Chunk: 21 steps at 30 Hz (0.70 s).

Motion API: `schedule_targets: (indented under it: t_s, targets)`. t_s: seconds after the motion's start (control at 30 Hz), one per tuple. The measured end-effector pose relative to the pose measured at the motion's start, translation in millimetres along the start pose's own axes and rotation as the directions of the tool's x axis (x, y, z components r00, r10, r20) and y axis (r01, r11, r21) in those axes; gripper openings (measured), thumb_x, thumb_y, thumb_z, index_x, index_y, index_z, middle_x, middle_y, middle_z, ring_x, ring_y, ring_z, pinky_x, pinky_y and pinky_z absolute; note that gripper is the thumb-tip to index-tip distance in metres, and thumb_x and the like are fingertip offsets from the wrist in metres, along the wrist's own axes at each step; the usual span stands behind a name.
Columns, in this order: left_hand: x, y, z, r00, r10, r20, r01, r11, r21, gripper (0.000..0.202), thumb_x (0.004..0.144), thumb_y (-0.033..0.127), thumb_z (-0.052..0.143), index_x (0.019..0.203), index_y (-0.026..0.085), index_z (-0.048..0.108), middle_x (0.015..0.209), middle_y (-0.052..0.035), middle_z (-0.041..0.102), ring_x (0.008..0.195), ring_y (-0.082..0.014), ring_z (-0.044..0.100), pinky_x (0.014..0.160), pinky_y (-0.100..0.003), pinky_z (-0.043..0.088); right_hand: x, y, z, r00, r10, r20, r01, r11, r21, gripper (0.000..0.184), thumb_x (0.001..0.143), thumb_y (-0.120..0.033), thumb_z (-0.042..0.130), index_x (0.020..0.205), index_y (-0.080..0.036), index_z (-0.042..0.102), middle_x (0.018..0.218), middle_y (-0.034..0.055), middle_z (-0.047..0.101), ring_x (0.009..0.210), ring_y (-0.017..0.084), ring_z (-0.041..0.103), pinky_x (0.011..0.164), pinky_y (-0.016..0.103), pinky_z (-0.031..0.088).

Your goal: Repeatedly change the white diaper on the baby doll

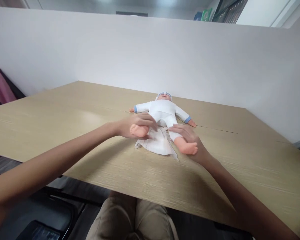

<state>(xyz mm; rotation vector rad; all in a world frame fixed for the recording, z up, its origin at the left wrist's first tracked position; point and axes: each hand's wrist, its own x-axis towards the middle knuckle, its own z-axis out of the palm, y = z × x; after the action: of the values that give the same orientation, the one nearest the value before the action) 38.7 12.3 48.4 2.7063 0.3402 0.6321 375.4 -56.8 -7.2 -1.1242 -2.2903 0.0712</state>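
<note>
Doll (pixel 162 108) lies on its back on the wood-grain table (pixel 97 110), head away from the person, legs toward the person and spread apart; arms stretched out to either side; white suit with blue cuffs (pixel 188 119), white cap (pixel 164 94) with blue marking on the head; both feet bare.

White sheet (pixel 158 143), soft and crumpled, diaper-like; lies between the doll's legs, its near edge spread on the table on the person's side of the doll; one narrow corner trails toward the person.

Left hand (pixel 137 119) at the doll's leg on the person's left; fingers bent, reaching inward behind the bare foot (pixel 139 130), which hides part of the palm; tips blurred near the sheet; cannot tell whether it grips leg or sheet.

Right hand (pixel 191 134) at the doll's other leg; fingers laid across the white trouser leg, tips near the sheet; the second foot (pixel 190 148) shows in front of the palm; cannot tell whether the grasp is closed.

Surroundings: pale partition (pixel 150 55) behind the doll's head; pink cloth (pixel 0 86) well to the left of the doll; person's tan trousers (pixel 132 218) below the table edge, nearer than the doll's feet.
</note>
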Motion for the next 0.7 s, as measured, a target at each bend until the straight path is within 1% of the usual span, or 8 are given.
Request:
schedule_targets:
  t_s: [0.03, 0.1, 0.17, 0.23, 0.3, 0.47, 0.6, 0.7]
  targets:
    - [-10, -5, 0.8, 1.0, 0.006, 0.024, -0.006, 1.0, -0.003, 0.033, 0.098, 0.038, 0.077, 0.13, 0.028, 0.079, 0.137, -0.0136, 0.078, 0.134, -0.0338, 0.069, 0.12, -0.055, 0.053, -5, 4, 2, 0.998, -0.065, 0.025, 0.065, 0.998, -0.007, 0.053, 0.099, -0.022, 0.057, 0.148, -0.032, 0.071, 0.155, 0.0071, 0.071, 0.15, 0.036, 0.061, 0.124, 0.059, 0.05]
    - [-29, -16, 5.5, 0.999, 0.03, 0.043, -0.029, 0.999, -0.03, 0.04, 0.095, 0.034, 0.08, 0.135, 0.028, 0.078, 0.144, -0.0154, 0.075, 0.142, -0.0358, 0.066, 0.124, -0.057, 0.052, -14, 12, 7, 0.982, -0.171, 0.086, 0.174, 0.984, -0.031, 0.05, 0.1, -0.016, 0.051, 0.141, -0.03, 0.074, 0.157, 0.0086, 0.07, 0.154, 0.033, 0.058, 0.125, 0.059, 0.049]
    - [-44, -25, 13.0, 0.998, 0.048, 0.045, -0.046, 0.998, -0.042, 0.053, 0.093, 0.033, 0.082, 0.145, 0.027, 0.073, 0.155, -0.0176, 0.069, 0.152, -0.0377, 0.059, 0.128, -0.06, 0.049, -21, 19, 13, 0.968, -0.218, 0.123, 0.227, 0.971, -0.072, 0.05, 0.1, -0.011, 0.048, 0.139, -0.029, 0.074, 0.159, 0.0109, 0.068, 0.157, 0.032, 0.055, 0.123, 0.059, 0.05]
    - [-54, -31, 21.5, 0.997, 0.046, 0.058, -0.045, 0.999, -0.029, 0.058, 0.095, 0.033, 0.08, 0.151, 0.026, 0.067, 0.163, -0.019, 0.062, 0.16, -0.038, 0.051, 0.13, -0.061, 0.047, -24, 22, 17, 0.965, -0.224, 0.136, 0.237, 0.967, -0.091, 0.048, 0.1, -0.01, 0.049, 0.138, -0.027, 0.074, 0.16, 0.0127, 0.067, 0.158, 0.032, 0.054, 0.121, 0.059, 0.052]
    - [-59, -35, 29.4, 0.997, 0.027, 0.073, -0.026, 1.0, -0.009, 0.055, 0.1, 0.031, 0.075, 0.153, 0.026, 0.065, 0.166, -0.0187, 0.059, 0.163, -0.0366, 0.047, 0.13, -0.061, 0.048, -25, 23, 18, 0.963, -0.231, 0.139, 0.246, 0.964, -0.098, 0.048, 0.1, -0.008, 0.049, 0.138, -0.026, 0.073, 0.161, 0.0139, 0.066, 0.16, 0.032, 0.053, 0.122, 0.059, 0.051]
    - [-63, -40, 41.3, 0.996, 0.037, 0.083, -0.038, 0.999, 0.005, 0.054, 0.099, 0.024, 0.073, 0.153, 0.026, 0.066, 0.164, -0.0183, 0.062, 0.163, -0.0365, 0.047, 0.128, -0.062, 0.05, -23, 17, 12, 0.958, -0.234, 0.168, 0.251, 0.964, -0.088, 0.059, 0.094, 0.002, 0.047, 0.14, -0.025, 0.072, 0.161, 0.0141, 0.065, 0.161, 0.031, 0.051, 0.123, 0.06, 0.051]
    - [-63, -42, 44.0, 0.995, 0.028, 0.093, -0.027, 0.999, -0.017, 0.058, 0.094, 0.013, 0.069, 0.15, 0.027, 0.068, 0.166, -0.0144, 0.061, 0.164, -0.0341, 0.046, 0.131, -0.061, 0.048, -23, 15, 8, 0.967, -0.189, 0.173, 0.192, 0.981, -0.003, 0.055, 0.099, -0.002, 0.047, 0.14, -0.029, 0.073, 0.16, 0.01, 0.067, 0.159, 0.028, 0.054, 0.125, 0.057, 0.053]
    - [-61, -41, 42.1, 0.995, 0.037, 0.094, -0.034, 0.999, -0.033, 0.054, 0.098, 0.009, 0.064, 0.147, 0.028, 0.071, 0.164, -0.0137, 0.064, 0.162, -0.0322, 0.05, 0.129, -0.06, 0.05, -22, 16, 4, 0.973, -0.145, 0.182, 0.13, 0.987, 0.096, 0.054, 0.105, -0.008, 0.043, 0.143, -0.033, 0.072, 0.16, 0.0057, 0.067, 0.159, 0.027, 0.054, 0.128, 0.059, 0.051]
